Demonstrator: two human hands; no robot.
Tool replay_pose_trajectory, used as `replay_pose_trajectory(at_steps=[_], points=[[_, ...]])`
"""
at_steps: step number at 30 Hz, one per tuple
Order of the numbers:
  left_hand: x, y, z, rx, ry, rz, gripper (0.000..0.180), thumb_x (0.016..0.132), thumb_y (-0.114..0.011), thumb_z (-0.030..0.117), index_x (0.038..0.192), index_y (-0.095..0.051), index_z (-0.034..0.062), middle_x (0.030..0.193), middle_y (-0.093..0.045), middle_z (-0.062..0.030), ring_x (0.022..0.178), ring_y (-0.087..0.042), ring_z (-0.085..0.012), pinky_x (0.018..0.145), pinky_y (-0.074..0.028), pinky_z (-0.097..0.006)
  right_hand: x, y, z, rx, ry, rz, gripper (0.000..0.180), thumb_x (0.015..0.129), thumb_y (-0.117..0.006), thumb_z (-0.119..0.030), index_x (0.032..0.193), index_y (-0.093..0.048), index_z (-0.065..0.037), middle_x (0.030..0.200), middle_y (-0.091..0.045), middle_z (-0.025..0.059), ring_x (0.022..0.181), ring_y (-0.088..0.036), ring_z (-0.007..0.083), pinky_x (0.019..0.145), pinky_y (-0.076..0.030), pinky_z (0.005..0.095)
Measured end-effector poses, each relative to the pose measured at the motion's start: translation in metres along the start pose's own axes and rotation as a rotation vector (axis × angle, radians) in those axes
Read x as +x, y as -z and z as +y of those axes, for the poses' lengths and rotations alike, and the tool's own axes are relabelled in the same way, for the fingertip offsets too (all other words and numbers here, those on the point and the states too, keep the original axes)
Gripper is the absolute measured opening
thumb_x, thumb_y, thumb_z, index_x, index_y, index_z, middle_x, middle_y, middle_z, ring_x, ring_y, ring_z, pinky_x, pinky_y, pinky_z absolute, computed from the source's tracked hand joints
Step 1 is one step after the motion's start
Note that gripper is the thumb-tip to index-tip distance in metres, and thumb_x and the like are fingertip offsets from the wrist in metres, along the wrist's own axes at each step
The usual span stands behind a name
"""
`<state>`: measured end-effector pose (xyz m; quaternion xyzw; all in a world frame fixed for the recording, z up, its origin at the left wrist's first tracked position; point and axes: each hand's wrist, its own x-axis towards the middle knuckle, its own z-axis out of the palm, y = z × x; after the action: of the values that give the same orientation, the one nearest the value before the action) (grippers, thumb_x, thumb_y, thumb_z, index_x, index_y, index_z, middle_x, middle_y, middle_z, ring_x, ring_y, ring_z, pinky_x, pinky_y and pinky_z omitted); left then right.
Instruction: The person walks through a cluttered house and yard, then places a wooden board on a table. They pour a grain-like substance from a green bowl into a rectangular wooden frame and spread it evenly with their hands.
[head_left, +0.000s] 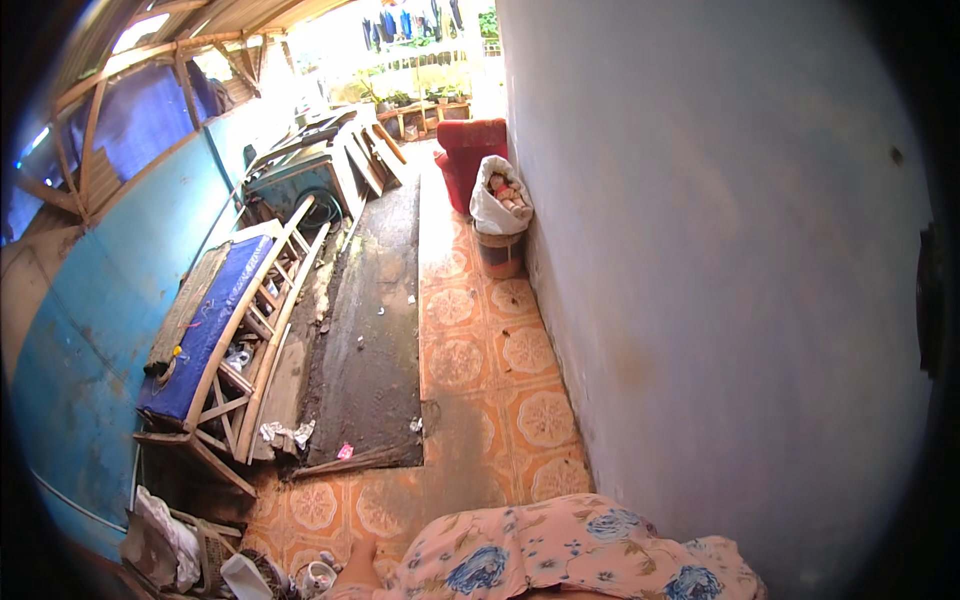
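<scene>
Floral cloth [560, 555] lies at the bottom centre, its long axis running left to right. A hand [357, 570] touches its left end; its grip cannot be told.

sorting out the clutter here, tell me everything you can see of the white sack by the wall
The white sack stands upright at the foot of the pale wall, perched on a round, reddish-brown container on the patterned tile floor. It looks like thin woven plastic, crumpled. Its mouth is open and folded down, showing brownish and reddish lumps inside. A red armchair stands just behind it.
</scene>
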<state>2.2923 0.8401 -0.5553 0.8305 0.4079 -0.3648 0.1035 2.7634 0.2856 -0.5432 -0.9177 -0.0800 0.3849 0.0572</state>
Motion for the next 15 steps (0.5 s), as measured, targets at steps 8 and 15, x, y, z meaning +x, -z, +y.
replay_pose_trajectory(at_steps=[8, 15], points=[[0.139, 0.143, 0.073, -0.7, 0.242, -0.008, 0.035, 0.082, -0.054, 0.031, 0.101, -0.066, 0.0038, 0.103, -0.065, -0.0156, 0.095, -0.062, -0.0296, 0.082, -0.049, -0.038, 0.23, 0.206, -0.265, -0.009, 0.152, 0.187, 0.045, 0.074, -0.06, -0.031, 0.113, -0.061, -0.009, 0.115, -0.06, 0.0144, 0.108, -0.056, 0.0286, 0.093, -0.044, 0.0345], [0.314, 0.304, 0.056, -0.609, 0.125, -0.014, 0.033, 0.083, -0.052, 0.031, 0.095, -0.068, 0.0048, 0.1, -0.066, -0.0157, 0.096, -0.062, -0.0303, 0.084, -0.048, -0.039, 0.352, 0.214, -0.478, 0.267, 0.399, 0.078, 0.035, 0.084, -0.059, -0.029, 0.112, -0.06, -0.007, 0.112, -0.062, 0.0118, 0.097, -0.061, 0.025, 0.083, -0.048, 0.0344]])
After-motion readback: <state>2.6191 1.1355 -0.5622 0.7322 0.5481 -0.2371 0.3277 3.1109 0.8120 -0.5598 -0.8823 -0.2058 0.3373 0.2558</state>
